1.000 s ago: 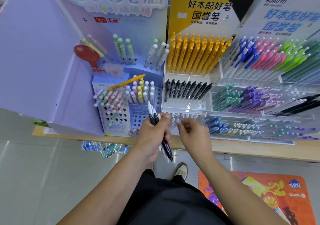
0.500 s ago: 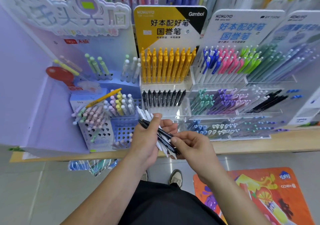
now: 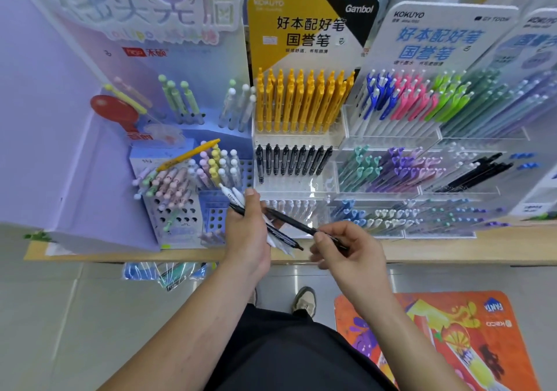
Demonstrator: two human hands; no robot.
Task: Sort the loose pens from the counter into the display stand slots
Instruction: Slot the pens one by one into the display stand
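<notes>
Left hand [image 3: 247, 234] grips black-and-white pens [image 3: 281, 237]; right hand [image 3: 348, 250] pinches one slim black pen [image 3: 290, 219].

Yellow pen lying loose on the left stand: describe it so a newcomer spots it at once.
Find the lilac stand at the counter's left end. At its front, pastel pens stand in a perforated holder. The yellow pen lies slanted across their tops, the only one lying crosswise rather than standing in a hole.
</notes>
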